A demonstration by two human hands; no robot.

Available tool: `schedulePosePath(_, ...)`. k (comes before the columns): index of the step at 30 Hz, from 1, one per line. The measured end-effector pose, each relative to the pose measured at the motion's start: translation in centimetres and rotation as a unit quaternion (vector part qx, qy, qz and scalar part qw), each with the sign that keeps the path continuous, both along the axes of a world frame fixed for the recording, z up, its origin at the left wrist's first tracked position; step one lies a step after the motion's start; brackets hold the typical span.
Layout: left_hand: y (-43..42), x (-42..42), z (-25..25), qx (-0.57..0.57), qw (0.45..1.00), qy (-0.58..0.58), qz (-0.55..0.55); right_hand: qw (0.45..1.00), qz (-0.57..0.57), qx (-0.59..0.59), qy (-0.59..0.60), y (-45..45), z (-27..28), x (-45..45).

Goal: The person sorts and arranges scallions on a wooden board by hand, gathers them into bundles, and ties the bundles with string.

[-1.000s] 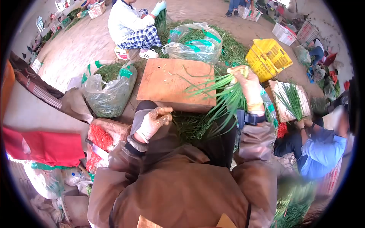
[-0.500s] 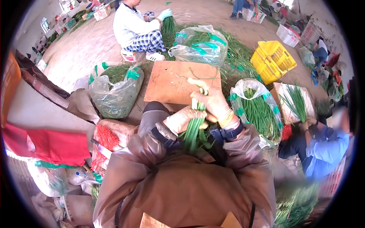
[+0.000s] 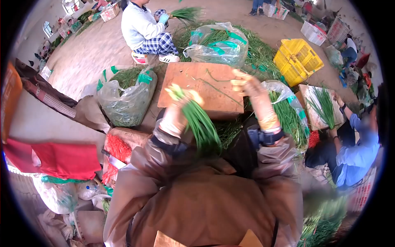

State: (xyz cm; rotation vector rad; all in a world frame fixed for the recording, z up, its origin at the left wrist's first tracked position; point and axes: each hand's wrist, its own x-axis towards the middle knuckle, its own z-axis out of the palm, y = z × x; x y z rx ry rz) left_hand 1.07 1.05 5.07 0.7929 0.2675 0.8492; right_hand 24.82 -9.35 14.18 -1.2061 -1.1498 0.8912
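A bunch of long green stalks (image 3: 201, 123) hangs from my left hand (image 3: 177, 111), which is gloved and closed round its pale ends near the left front of the wooden board (image 3: 205, 84). My right hand (image 3: 257, 96), also gloved, is raised at the board's right edge, blurred by motion. Its fingers are bent, and whether anything thin is between them is not clear. A few loose stalks lie on the board. Just right of my right hand stands an open plastic bag (image 3: 288, 119) of green stalks.
Another bag (image 3: 125, 101) stands left of the board, a third (image 3: 218, 45) behind it. A yellow crate (image 3: 297, 61) is at the back right. Red ties (image 3: 117, 150) and a knife (image 3: 113, 159) lie at the left. Co-workers sit behind (image 3: 144, 31) and at the right (image 3: 356, 152).
My hands, together on the bunch half a second ago, have separated. The bunch has moved left with my left hand; my right hand has moved right. The co-worker behind has swung a bunch sideways.
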Motion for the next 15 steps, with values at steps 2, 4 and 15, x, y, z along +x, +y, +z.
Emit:
schedulePosePath(2,2.3,-3.0,1.5,0.011,0.991,-0.097,0.095,1.0,-0.021,-0.005,0.004,-0.8,-3.0,3.3)
schedulePosePath(4,5.2,-5.8,0.9,0.001,0.959,-0.21,0.188,0.998,-0.027,-0.049,0.025,-2.1,-5.1,4.8)
schedulePosePath(15,6.5,-12.9,-1.9,0.06,0.918,-0.332,0.21,0.98,-0.085,-0.155,0.091,-7.1,-12.4,6.7)
